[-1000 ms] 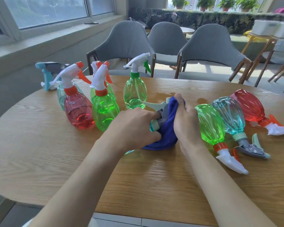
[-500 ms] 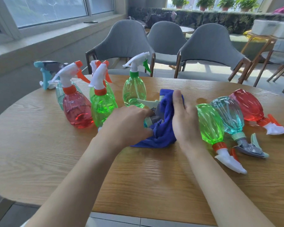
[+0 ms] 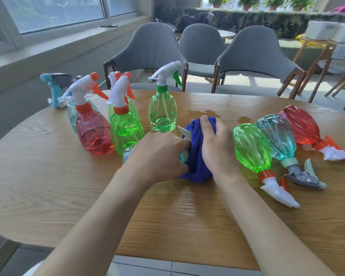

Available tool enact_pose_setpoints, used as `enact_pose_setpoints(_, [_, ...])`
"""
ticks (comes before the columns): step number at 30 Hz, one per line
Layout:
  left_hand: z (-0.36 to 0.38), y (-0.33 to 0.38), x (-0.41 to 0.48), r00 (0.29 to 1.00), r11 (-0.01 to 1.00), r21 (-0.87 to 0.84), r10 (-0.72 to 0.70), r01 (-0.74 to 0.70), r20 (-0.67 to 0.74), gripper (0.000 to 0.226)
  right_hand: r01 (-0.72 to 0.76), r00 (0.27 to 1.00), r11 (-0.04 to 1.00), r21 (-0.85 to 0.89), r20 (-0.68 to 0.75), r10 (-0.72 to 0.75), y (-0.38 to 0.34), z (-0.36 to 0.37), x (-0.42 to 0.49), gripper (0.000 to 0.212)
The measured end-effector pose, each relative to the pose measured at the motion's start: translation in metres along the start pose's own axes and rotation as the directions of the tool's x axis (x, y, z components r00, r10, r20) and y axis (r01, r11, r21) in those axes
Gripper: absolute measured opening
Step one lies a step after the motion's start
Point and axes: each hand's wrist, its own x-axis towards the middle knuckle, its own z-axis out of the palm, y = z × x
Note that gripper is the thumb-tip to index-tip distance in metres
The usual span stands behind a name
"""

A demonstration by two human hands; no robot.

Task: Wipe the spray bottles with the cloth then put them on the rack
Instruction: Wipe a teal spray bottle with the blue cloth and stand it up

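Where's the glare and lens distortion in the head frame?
Head view: window daylight leaves a glossy sheen on the table behind the blue cloth; the wide-angle lens leans the window frame at the left edge; no evident motion blur.

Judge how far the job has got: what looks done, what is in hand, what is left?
Done, perhaps: the upright bottles grouped at the left, though whether they were wiped cannot be told. In hand: the left hand grips a lying bottle while the right hand wraps the blue cloth round its sprayer end. Left: three bottles lying at the right, and all racking; no rack shows.
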Motion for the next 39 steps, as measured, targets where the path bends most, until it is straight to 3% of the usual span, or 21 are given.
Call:
enact_pose_setpoints(2, [0.001, -0.003, 0.000, 1.000, 1.000, -0.008, -0.008, 0.007, -0.012, 0.028, -0.029, 0.999, 0.996, 0.085, 0.020, 0.027, -0.001, -0.002, 0.000, 0.034])
enact_pose_setpoints(6, [-0.002, -0.008, 0.000, 0.999, 0.998, -0.053, -0.034, 0.032, -0.031, 0.026, 0.033, 0.976, 0.991, 0.132, 0.210, -0.061, 0.000, -0.009, 0.006, 0.007])
enact_pose_setpoints(8, [-0.003, -0.009, -0.001, 0.999, 0.997, -0.064, -0.037, 0.034, -0.031, 0.025, 0.033, 0.968, 0.988, 0.150, 0.242, -0.069, 0.002, -0.011, 0.007, 0.011])
enact_pose_setpoints(10, [-0.004, -0.008, -0.002, 0.999, 0.997, -0.068, -0.028, 0.026, -0.026, 0.023, 0.068, 0.976, 0.994, 0.082, 0.203, -0.083, 0.001, -0.012, 0.004, 0.005])
enact_pose_setpoints(12, [-0.004, -0.005, -0.003, 1.000, 0.999, -0.045, -0.011, 0.010, -0.027, 0.023, 0.079, 0.991, 0.997, -0.011, 0.108, -0.078, 0.001, -0.009, 0.001, 0.015])
enact_pose_setpoints(15, [-0.004, -0.004, -0.002, 1.000, 0.999, -0.037, -0.006, 0.005, -0.015, 0.027, -0.081, 0.996, 0.987, 0.137, 0.039, 0.076, 0.000, -0.005, -0.001, 0.032])
enact_pose_setpoints(17, [-0.005, -0.006, -0.002, 1.000, 0.997, -0.071, -0.013, 0.013, 0.000, 0.031, -0.199, 0.980, 0.897, 0.395, 0.071, 0.186, -0.003, -0.003, -0.001, 0.032])
enact_pose_setpoints(19, [-0.008, -0.009, -0.002, 1.000, 0.994, -0.109, -0.020, 0.020, 0.002, 0.038, -0.268, 0.955, 0.743, 0.614, 0.066, 0.290, -0.008, -0.005, 0.002, 0.031])
enact_pose_setpoints(21, [-0.010, -0.012, -0.002, 0.999, 0.987, -0.154, -0.040, 0.037, -0.020, 0.047, -0.296, 0.919, 0.631, 0.717, 0.034, 0.392, -0.009, -0.009, 0.006, 0.029])
enact_pose_setpoints(23, [-0.009, -0.013, -0.001, 0.998, 0.984, -0.170, -0.052, 0.044, -0.043, 0.050, -0.302, 0.915, 0.604, 0.738, 0.046, 0.401, -0.007, -0.011, 0.009, 0.030])
enact_pose_setpoints(26, [-0.007, -0.012, 0.000, 0.998, 0.988, -0.150, -0.049, 0.044, -0.030, 0.047, -0.258, 0.963, 0.750, 0.609, 0.100, 0.250, -0.007, -0.010, 0.006, 0.040])
enact_pose_setpoints(28, [-0.005, -0.011, 0.000, 0.999, 0.990, -0.136, -0.041, 0.037, -0.028, 0.035, -0.182, 0.979, 0.904, 0.386, 0.159, 0.129, -0.009, -0.007, 0.000, 0.032])
enact_pose_setpoints(30, [-0.004, -0.010, 0.000, 0.999, 0.993, -0.118, -0.033, 0.029, -0.028, 0.030, -0.122, 0.986, 0.971, 0.207, 0.139, 0.095, -0.010, -0.005, -0.002, 0.030])
enact_pose_setpoints(32, [-0.003, -0.008, 0.000, 1.000, 0.996, -0.088, -0.013, 0.011, -0.023, 0.030, -0.142, 0.985, 0.974, 0.175, 0.123, 0.121, -0.009, -0.005, 0.000, 0.038])
enact_pose_setpoints(35, [-0.005, -0.005, -0.002, 1.000, 0.998, -0.066, 0.009, -0.009, -0.007, 0.031, -0.254, 0.966, 0.914, 0.316, 0.133, 0.222, -0.010, -0.004, -0.002, 0.056])
enact_pose_setpoints(39, [-0.009, -0.004, -0.003, 1.000, 0.997, -0.080, 0.004, -0.003, 0.009, 0.032, -0.333, 0.942, 0.817, 0.471, 0.117, 0.316, -0.005, -0.009, 0.002, 0.031])
